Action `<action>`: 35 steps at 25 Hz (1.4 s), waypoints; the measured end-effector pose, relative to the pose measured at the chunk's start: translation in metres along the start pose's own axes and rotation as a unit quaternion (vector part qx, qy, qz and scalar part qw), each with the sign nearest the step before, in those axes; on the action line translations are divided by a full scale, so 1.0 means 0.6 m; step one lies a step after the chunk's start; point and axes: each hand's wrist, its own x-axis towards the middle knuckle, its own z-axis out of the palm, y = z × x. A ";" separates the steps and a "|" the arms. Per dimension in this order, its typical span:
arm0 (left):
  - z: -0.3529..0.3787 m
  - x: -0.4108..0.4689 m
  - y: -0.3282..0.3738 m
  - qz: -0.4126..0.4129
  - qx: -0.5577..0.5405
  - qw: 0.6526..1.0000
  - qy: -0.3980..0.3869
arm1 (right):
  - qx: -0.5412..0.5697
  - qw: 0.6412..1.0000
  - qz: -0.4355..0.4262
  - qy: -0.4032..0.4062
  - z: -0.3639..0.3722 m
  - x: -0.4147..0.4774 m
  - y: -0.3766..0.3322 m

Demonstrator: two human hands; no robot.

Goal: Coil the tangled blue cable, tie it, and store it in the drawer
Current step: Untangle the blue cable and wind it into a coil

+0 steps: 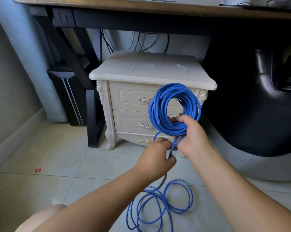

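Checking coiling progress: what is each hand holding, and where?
The right hand grips the coiled blue cable at the coil's bottom; left hand pinches the loose strand just below it.

A single wide-angle view from the person's head, low over the floor [41, 156], faces forward and down. The cabinet [151, 71] stands near ahead, under the tabletop [141, 9] at the top edge. The left hand [155, 156] and right hand [194, 136] lie close, centre-frame.
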 end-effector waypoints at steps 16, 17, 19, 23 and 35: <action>-0.124 0.040 -0.111 -0.280 -0.103 0.954 -0.039 | -0.362 0.920 -0.150 0.011 -0.045 0.014 -0.027; -0.125 0.044 -0.106 -0.275 -0.123 0.953 -0.028 | -0.409 0.898 -0.163 0.003 -0.041 0.012 -0.022; -0.132 0.050 -0.084 -0.241 -0.255 0.936 0.028 | -0.492 0.850 -0.189 -0.008 -0.036 0.011 -0.015; -0.135 0.040 -0.028 -0.066 -0.290 0.954 -0.042 | -0.609 0.754 -0.240 -0.052 -0.023 0.009 -0.008; -0.108 0.032 -0.005 -0.086 -0.170 0.974 0.120 | -0.519 0.828 -0.199 -0.071 -0.027 -0.001 0.004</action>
